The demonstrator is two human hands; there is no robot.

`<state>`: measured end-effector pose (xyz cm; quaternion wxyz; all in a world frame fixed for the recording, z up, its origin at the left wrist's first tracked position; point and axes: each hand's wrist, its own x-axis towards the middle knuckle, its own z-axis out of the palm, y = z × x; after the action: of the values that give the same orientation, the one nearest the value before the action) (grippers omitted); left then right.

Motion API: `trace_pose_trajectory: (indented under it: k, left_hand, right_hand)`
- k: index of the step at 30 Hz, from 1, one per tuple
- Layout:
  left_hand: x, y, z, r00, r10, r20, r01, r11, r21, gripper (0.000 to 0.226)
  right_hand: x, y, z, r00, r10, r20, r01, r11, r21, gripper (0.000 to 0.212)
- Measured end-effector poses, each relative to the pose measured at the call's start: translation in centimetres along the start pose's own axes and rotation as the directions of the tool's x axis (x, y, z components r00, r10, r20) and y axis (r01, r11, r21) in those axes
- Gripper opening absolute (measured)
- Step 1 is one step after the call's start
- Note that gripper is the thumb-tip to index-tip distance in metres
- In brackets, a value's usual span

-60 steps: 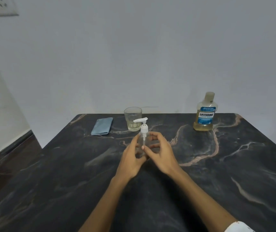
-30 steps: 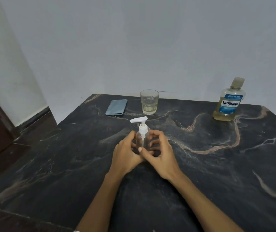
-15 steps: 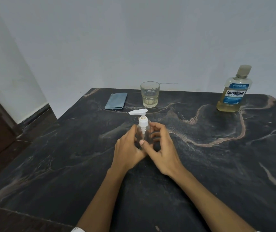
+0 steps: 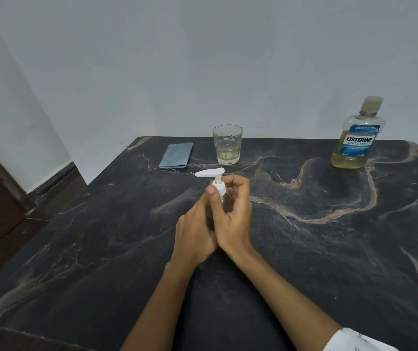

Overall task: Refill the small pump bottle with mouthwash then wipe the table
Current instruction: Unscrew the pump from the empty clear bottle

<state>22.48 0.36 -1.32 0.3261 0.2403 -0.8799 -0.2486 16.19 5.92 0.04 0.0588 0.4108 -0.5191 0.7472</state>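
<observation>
Since half a second ago the right hand [image 4: 232, 219] has climbed from the body of the small pump bottle [image 4: 220, 191] to its neck, and its thumb and fingers now curl round the white collar just beneath the pump head [image 4: 210, 172]. Its grip is pinching that collar, thumb tip on the near side and fingers wrapped behind. The left hand [image 4: 195, 233] has kept its place lower down, its grip closed round the clear body of the bottle, which it mostly hides. The two hands touch at the heels of the palms.

That bottle stands upright near the middle of the dark marbled tabletop [image 4: 329, 249], its spout pointing left. How much liquid it holds cannot be told behind the fingers.

Farther back, near the far edge, a faceted drinking glass [image 4: 227, 144] stands upright with a little pale yellow liquid in its bottom. Left of the glass, and apart from it, lies a folded blue-grey cloth [image 4: 176, 155]. At the far right corner stands the Listerine Cool Mint mouthwash bottle [image 4: 359, 138], capped, upright, with yellowish liquid low in it, well apart from the hands. A white patterned sleeve [image 4: 354, 342] shows at the lower right on the right arm.
</observation>
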Motion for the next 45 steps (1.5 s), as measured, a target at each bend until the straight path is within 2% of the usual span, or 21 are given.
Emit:
trace_pose_trajectory:
  k: [4,7,15,30,35,40,45]
  left_hand:
    - [0.0,0.1,-0.1,1.0,-0.024,0.017,0.025,1.0,-0.018,0.036]
    - [0.1,0.0,0.0,1.0,-0.026,0.013,0.026,0.999,-0.029,0.038]
    - [0.1,-0.2,0.1,1.0,-0.007,-0.004,0.007,1.0,-0.024,0.034]
    - [0.1,0.0,0.2,1.0,0.004,-0.006,-0.004,0.999,-0.033,0.043]
    - [0.0,-0.2,0.3,1.0,0.009,0.019,-0.008,0.999,-0.049,0.01]
    - [0.1,0.0,0.1,0.999,0.035,0.03,-0.033,0.998,-0.061,0.013]
    - [0.1,-0.4,0.3,0.999,0.027,0.029,-0.026,0.999,-0.039,0.013]
  right_hand:
    - [-0.1,0.4,-0.2,0.998,0.053,-0.033,-0.051,0.997,0.062,0.028]
    - [-0.1,0.5,-0.2,0.999,0.052,-0.012,-0.051,0.997,0.064,0.023]
    - [-0.3,0.7,-0.2,0.999,0.039,0.027,-0.039,0.999,0.028,0.013]
    - [-0.4,0.8,-0.2,0.999,0.01,0.039,-0.009,0.999,-0.035,0.006]
    - [0.0,1.1,-0.2,0.999,0.005,-0.046,-0.012,0.988,-0.152,0.024]
    - [-0.4,1.2,-0.3,0.999,-0.003,-0.048,-0.001,0.997,-0.072,0.026]
    - [-0.3,0.9,-0.3,0.999,-0.045,-0.013,0.045,0.999,0.0,0.017]
